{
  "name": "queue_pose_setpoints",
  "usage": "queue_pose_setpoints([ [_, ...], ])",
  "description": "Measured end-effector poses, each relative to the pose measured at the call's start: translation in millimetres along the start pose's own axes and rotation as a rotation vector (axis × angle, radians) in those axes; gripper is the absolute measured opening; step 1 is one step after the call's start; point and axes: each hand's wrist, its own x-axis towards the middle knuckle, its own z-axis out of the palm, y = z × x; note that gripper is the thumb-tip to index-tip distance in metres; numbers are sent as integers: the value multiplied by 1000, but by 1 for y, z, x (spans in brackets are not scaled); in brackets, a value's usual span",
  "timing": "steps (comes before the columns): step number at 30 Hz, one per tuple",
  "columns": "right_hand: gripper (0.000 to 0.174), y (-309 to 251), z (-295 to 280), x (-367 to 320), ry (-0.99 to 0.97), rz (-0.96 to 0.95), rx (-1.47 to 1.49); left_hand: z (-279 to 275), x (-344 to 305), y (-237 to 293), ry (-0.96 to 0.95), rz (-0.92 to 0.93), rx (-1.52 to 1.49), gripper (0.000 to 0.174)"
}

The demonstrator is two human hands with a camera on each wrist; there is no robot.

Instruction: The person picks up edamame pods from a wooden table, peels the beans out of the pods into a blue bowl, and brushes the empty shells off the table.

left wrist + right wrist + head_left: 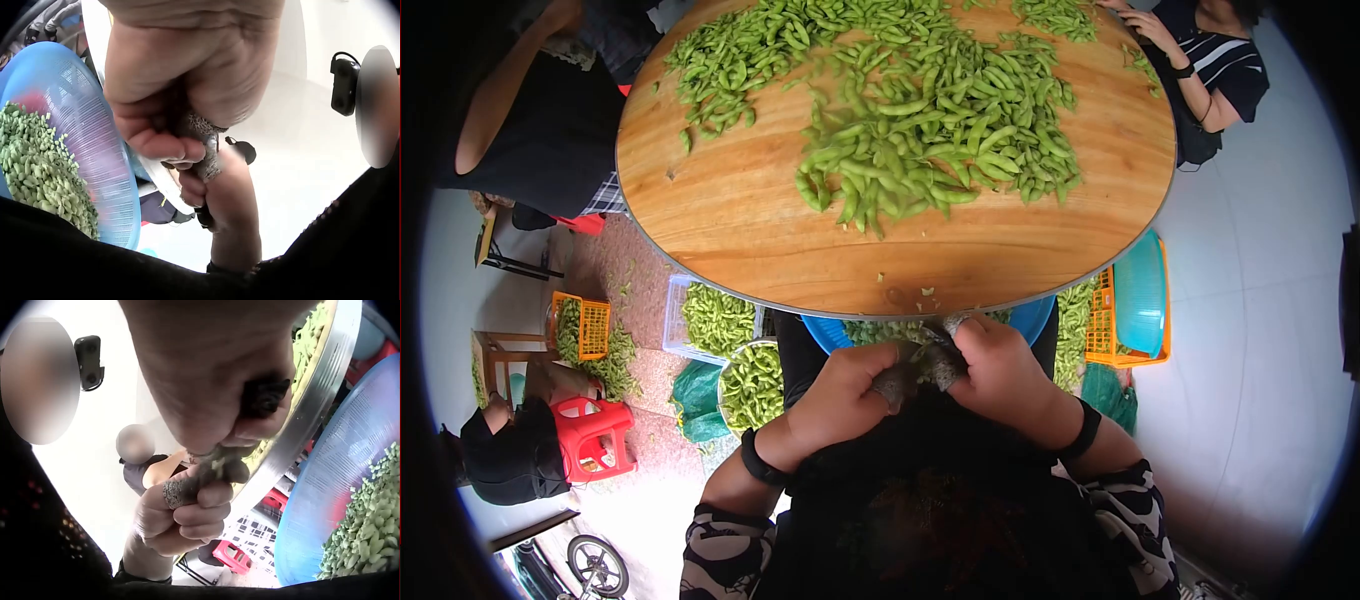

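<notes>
Rounded wooden table (730,215), green pods (960,115) heaped from far side to middle, pale scraps (928,292) toward near edge

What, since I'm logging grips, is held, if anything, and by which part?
Seemingly a bean pod, held between the left hand and the right hand; which part is gripped cannot be told.

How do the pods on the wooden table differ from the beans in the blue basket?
The pods are long and curved; the beans are small and short. The pods lie spread over the wooden tabletop; the beans sit heaped in the blue basket. Both are green.
</notes>
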Motion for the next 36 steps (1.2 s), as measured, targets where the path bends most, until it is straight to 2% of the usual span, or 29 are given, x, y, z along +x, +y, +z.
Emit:
queue_pose_setpoints([
  [1,37,2,-3,0,0,-3,-1,-1,-1,1,8,-8,-55,18],
  [3,36,6,-9,0,-42,159,-148,-5,-3,2,14,-16,-109,18],
  [4,36,5,-12,1,-45,159,-147,-8,-4,1,51,-66,-118,18],
  [6,34,-3,-19,2,8,-45,4,-8,-6,-2,97,-135,-137,18],
  [7,34,-6,-19,2,6,-46,6,-7,-2,-3,142,-149,-118,18],
  [9,32,-12,-18,2,161,-123,-152,-4,1,-10,185,-161,-97,19],
  [11,31,-15,-12,5,101,-95,-45,0,2,-18,226,4,125,20],
  [12,30,-17,-8,8,39,-67,65,-1,1,-17,221,8,127,20],
  [14,27,-12,-4,11,69,-95,157,-4,-1,-9,205,174,313,19],
  [15,27,-11,-9,12,-50,29,402,-6,-1,-6,202,182,314,19],
  [16,27,-10,-14,11,-171,158,650,-6,-3,-2,158,288,233,17],
  [17,27,-9,-20,12,-161,165,650,-6,-3,0,109,391,149,16],
  [18,26,-9,-27,14,-335,352,778,-6,-4,0,98,394,148,16],
  [19,26,-8,-31,15,-511,537,898,-6,-3,1,30,339,8,15],
  [20,26,-6,-31,16,-504,536,894,-7,-1,1,-36,283,-130,14],
  [21,25,-2,-29,16,-501,552,987,-8,0,1,-38,289,-128,14],
  [23,24,4,-22,14,-502,570,1080,-11,0,-1,-66,174,-440,14],
  [24,24,5,-15,13,-311,300,801,-13,-1,-3,-63,173,-443,14],
  [25,23,5,-11,12,-124,36,517,-15,-3,-4,28,161,-403,11],
  [26,23,5,-11,13,-130,36,519,-18,-5,-6,119,149,-360,9],
  [27,25,5,-13,14,-70,-32,290,-19,-8,-12,219,160,-320,7],
  [28,27,4,-15,16,-8,-97,60,-24,-13,-15,223,160,-319,7],
  [29,27,4,-19,20,-8,-99,62,-31,-21,-18,351,149,-303,6],
  [31,30,9,-30,36,70,25,-76,-48,-35,-29,588,151,-225,7],
  [32,30,20,-31,48,171,-7,-144,-58,-43,-38,698,164,-164,7],
  [33,30,35,-30,60,272,-38,-212,-72,-56,-48,794,91,-65,7],
  [34,30,48,-29,71,275,-40,-211,-86,-68,-56,890,19,37,7],
  [36,30,66,-27,86,319,7,-414,-109,-76,-67,1110,-154,472,10],
])
